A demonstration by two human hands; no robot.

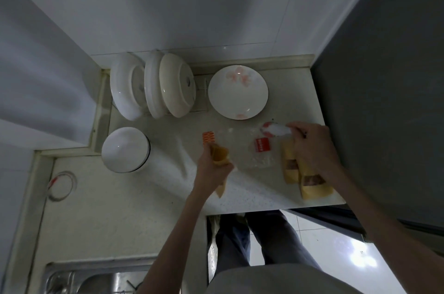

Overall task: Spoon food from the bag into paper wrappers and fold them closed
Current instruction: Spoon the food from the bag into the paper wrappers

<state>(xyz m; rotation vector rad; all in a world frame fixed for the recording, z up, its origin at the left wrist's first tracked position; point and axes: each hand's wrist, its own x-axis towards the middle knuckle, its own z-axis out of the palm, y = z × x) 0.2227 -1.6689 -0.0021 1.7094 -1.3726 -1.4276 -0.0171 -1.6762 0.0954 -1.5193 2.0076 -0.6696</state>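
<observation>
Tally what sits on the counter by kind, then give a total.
Dishes standing in the rack: 4
Flat flowered plate: 1
Upturned white bowl: 1
Clear plastic bag: 1
Yellow paper wrappers: 3, one in the left hand, two on the counter by the right hand
Spoon: 1
Total: 11

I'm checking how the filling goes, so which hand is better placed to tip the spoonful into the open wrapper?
Right. The right hand holds the spoon, while the left hand grips the open wrapper, steadying it.
</observation>
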